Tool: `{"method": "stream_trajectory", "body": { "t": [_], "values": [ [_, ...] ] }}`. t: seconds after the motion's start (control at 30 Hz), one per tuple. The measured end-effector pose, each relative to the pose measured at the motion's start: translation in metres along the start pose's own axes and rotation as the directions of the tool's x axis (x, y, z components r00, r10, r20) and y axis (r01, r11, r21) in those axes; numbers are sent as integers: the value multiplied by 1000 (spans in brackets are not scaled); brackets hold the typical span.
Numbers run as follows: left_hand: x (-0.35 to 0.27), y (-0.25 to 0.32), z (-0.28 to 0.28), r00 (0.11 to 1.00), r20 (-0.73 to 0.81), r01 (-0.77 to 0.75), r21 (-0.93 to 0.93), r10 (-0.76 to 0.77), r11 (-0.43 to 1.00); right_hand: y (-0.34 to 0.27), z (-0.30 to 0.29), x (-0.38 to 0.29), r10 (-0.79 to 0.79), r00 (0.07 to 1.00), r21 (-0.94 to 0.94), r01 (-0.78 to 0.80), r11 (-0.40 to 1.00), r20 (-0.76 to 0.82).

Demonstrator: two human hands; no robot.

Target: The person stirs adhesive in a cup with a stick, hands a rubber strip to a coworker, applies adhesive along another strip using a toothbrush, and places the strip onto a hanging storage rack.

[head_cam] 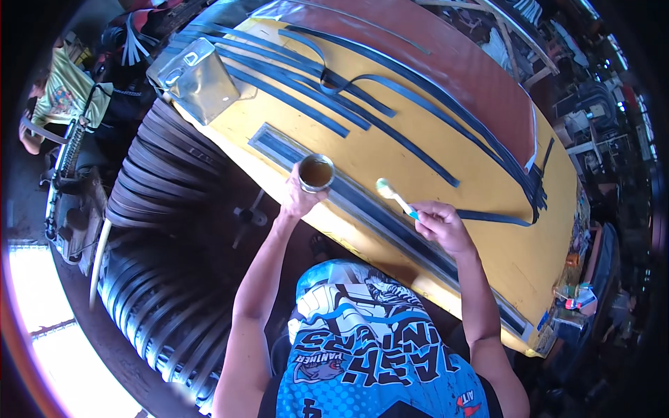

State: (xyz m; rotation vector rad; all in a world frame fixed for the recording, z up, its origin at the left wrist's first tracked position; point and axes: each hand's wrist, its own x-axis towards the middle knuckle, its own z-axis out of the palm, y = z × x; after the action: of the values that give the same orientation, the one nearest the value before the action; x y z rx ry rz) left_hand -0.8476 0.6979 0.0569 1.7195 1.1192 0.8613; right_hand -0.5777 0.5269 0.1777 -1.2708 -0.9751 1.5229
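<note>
My left hand (299, 197) is wrapped around a small round can (316, 173) with brownish liquid inside, above the near edge of a yellow-topped table (502, 271). Between the fingers of my right hand (443, 225) is a small brush (400, 199) like a toothbrush, its head pale and coated, pointing up and left. Beneath both hands, along the table's near edge, runs a long dark strip (376, 211) with a greyish border. Several loose dark blue strips (308, 111) lie farther across the tabletop, one of them (418, 99) curling upward.
A rectangular metal tin (201, 83) stands at the table's left end. A reddish-brown sheet (418, 57) covers the far side. Many dark straps (162, 162) hang in a curved row at left. Another person (68, 89) is beyond them. Small items (575, 300) crowd the right edge.
</note>
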Motion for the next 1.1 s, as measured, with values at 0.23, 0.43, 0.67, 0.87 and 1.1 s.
{"method": "stream_trajectory", "body": {
  "t": [0.23,0.43,0.67,0.87,1.1],
  "values": [
    [15,-30,16,998,21,65,-78,-63,995,85,-6,21,-256,944,-908,-87,411,-207],
    [18,-37,20,996,1,87,-41,-87,995,105,-13,26,-257,958,-958,-53,281,-128],
    [14,-50,19,995,7,95,6,-95,995,72,-55,-80,-108,969,-954,-190,232,-220],
    [17,-43,24,998,16,56,12,-56,998,88,-22,5,-254,959,-956,-47,290,-124],
    [12,-41,26,998,-66,-17,26,19,1000,89,-69,-74,-119,983,-976,-119,184,-142]
  ]
}}
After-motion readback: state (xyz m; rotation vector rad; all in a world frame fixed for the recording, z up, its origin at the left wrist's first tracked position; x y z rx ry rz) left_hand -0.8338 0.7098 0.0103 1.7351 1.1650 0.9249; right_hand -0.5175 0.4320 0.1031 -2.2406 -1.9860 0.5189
